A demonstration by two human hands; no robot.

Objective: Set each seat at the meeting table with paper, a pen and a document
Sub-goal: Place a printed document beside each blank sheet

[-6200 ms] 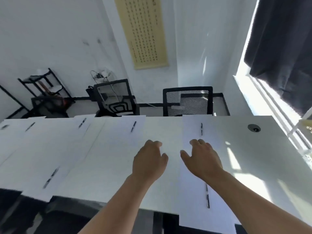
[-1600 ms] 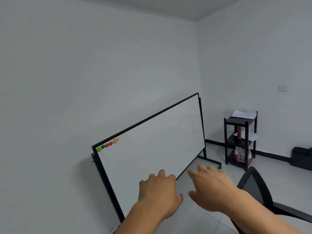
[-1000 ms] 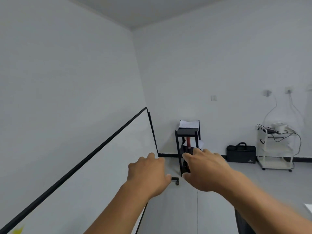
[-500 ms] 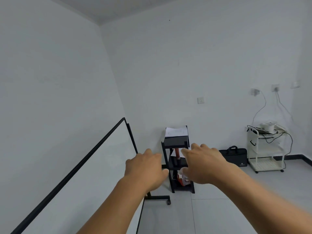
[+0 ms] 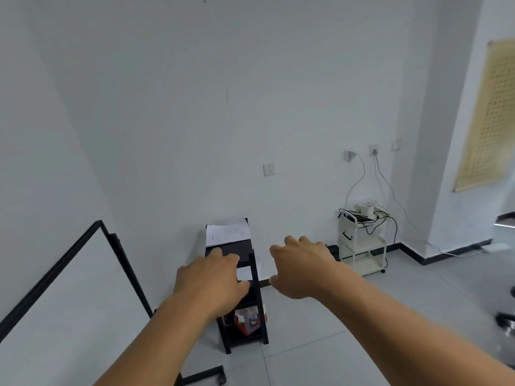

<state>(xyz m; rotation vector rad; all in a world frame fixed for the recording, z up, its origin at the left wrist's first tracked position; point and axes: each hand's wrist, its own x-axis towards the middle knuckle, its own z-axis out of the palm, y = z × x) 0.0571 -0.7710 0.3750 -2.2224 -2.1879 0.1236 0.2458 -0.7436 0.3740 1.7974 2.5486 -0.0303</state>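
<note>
I hold my left hand (image 5: 211, 282) and right hand (image 5: 303, 267) empty, fingers loose, before a black shelf (image 5: 255, 277) topped with printed white documents (image 5: 227, 235).

Counted: two hands, left (image 5: 213, 282) and right (image 5: 303, 267); one black shelf rack (image 5: 255, 302); one white cart (image 5: 362, 246); one whiteboard (image 5: 67, 302); one paper stack (image 5: 227, 235); one wall scroll (image 5: 490, 118).

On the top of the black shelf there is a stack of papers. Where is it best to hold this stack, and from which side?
Probably at the near edge of the paper stack, coming from the front. The sheets lie flat on the black shelf against the wall, so only the front and sides are free. Both the left hand and the right hand are empty and held out in front of it.
</note>
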